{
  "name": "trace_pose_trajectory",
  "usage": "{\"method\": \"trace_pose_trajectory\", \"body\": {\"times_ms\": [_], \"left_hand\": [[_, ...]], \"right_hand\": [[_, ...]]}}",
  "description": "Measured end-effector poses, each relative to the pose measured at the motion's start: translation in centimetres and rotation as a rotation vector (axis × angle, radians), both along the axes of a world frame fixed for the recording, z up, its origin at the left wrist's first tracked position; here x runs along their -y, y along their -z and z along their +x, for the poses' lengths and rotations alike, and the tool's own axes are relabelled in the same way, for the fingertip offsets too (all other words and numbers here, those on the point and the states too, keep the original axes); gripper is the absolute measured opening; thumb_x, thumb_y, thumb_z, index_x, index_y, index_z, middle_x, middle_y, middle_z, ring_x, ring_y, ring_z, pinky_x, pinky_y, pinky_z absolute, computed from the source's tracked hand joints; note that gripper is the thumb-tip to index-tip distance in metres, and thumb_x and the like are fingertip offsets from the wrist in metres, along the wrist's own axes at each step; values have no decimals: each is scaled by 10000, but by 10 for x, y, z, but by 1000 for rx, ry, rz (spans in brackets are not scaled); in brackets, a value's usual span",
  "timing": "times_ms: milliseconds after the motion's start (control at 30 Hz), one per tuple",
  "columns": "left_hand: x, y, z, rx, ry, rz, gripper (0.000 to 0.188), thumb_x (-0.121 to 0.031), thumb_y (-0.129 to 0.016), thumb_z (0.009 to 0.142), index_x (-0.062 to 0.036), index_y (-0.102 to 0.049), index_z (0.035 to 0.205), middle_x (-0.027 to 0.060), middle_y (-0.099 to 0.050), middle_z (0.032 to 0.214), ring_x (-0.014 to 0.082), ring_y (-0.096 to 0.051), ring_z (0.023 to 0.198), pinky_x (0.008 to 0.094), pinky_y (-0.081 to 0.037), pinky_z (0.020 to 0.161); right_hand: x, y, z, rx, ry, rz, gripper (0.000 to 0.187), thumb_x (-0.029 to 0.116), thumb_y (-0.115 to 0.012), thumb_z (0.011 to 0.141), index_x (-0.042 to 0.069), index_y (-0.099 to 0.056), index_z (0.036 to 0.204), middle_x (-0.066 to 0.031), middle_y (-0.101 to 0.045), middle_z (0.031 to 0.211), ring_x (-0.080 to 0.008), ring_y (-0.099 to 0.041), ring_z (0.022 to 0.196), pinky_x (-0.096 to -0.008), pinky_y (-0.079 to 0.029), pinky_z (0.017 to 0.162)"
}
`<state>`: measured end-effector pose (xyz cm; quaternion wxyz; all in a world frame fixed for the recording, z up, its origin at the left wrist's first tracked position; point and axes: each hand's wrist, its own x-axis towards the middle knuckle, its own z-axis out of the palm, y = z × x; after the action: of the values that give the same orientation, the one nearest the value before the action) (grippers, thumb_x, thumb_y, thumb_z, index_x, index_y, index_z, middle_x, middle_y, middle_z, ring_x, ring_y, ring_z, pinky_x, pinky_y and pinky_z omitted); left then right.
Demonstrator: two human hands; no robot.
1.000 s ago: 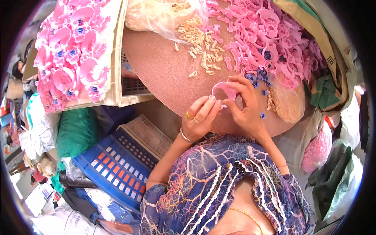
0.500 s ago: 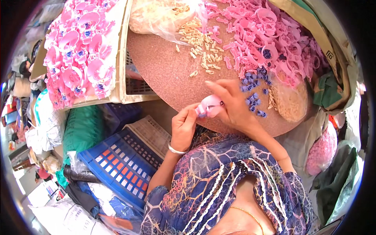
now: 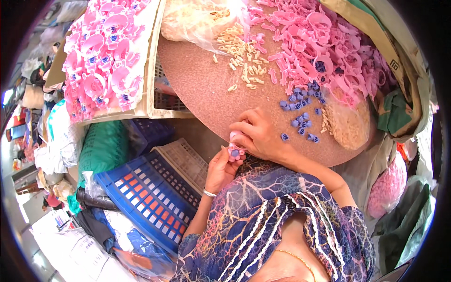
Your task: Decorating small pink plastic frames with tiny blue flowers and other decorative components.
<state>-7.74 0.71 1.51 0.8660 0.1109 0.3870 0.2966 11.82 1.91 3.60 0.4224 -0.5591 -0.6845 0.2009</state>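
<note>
One small pink plastic piece with a blue insert (image 3: 235,152) is held up at the near edge of the round, speckled reddish-brown bench (image 3: 202,89). It is pinched between the thumb and fingertips of the left grip (image 3: 222,170), which is closed down to the piece's own thickness. Its upper end is clasped by the curled fingers of the right grip (image 3: 257,134); the exact contact of the right thumb is hidden. One silver-coloured bangle (image 3: 209,193) is worn on the left wrist.

On the bench, one ridged blue plastic insert (image 3: 284,137) is set alone near the right grip, two are laid together farther right, and more are clustered behind, too crowded to be counted. Two clear plastic bags (image 3: 199,26) of beige parts are seen, and from the spilled beige plastic clips (image 3: 251,70) two are set apart on the left. The tangled pink plastic heap (image 3: 329,51) cannot be counted. One blue slotted plastic basket (image 3: 148,197) is placed left of the body
</note>
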Motion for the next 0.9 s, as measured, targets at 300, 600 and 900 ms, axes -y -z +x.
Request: {"method": "trace_pose_trajectory", "body": {"times_ms": [300, 600, 900], "left_hand": [[-4, -14, 14, -93, -80, 51, 293, -286, -504, 1053, -21, -629, 1049, 92, -694, 970, 192, -682, 877, 294, -571, 803], [-14, -27, 14, -199, -31, -67, 232, -264, -536, 1042, -46, -612, 1067, 67, -675, 990, 158, -654, 914, 362, -574, 884], [-29, -58, 24, -985, 506, 644, 287, -264, -609, 995, 9, -644, 913, 103, -568, 901, 190, -649, 854, 361, -586, 736]], "right_hand": [[-3, 1, 7, 36, 14, 9, 202, 193, -752, 827, 67, -729, 984, -100, -592, 925, -278, -545, 883, -375, -465, 781], [-5, 6, 5, 72, 42, 5, 210, 218, -773, 813, 72, -736, 960, -101, -586, 891, -275, -547, 865, -380, -472, 756], [-4, 10, 4, 16, 62, -25, 243, 190, -798, 783, 59, -724, 973, -103, -590, 915, -278, -548, 890, -382, -472, 768]]}}
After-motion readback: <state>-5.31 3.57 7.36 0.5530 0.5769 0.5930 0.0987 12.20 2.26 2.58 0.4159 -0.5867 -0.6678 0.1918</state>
